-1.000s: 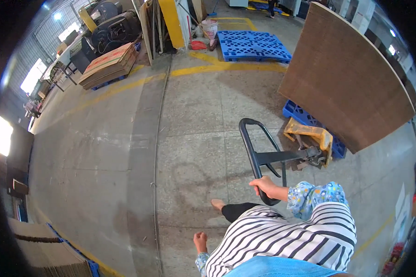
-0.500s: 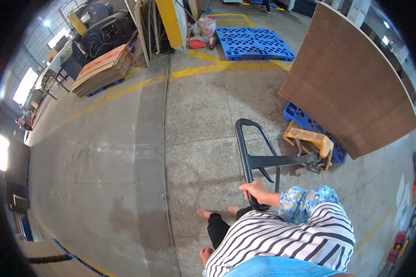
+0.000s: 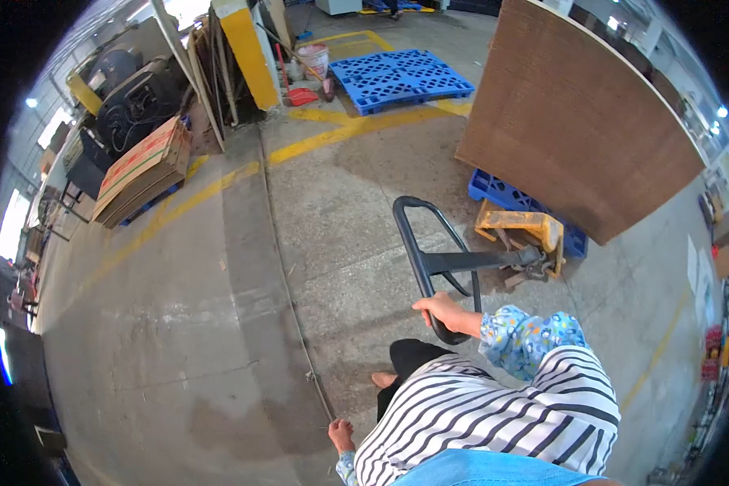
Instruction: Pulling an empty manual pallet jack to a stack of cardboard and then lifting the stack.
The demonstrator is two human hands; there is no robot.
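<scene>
A: Handle (image 3: 429, 259) first: black steel loop on the drawbar of a yellow pallet jack (image 3: 525, 235), which stands on the concrete floor (image 3: 219, 324) with its forks under a blue pallet (image 3: 506, 194) carrying tall brown sheet stock (image 3: 575, 113).

B: Who has it?

A: The right hand (image 3: 439, 309) is wrapped closed around the near end of the loop. The left hand (image 3: 340, 433) hangs low by the striped shirt (image 3: 494, 421), holding nothing; whether its fingers are spread or curled I cannot tell.

B: How would it handle?

A: Rigid and heavy, I'd judge, slow to start with that load. The bar looks smooth, so a full-fist grip suits it, either on the near end or, with both hands, on the loop's two sides.
</scene>
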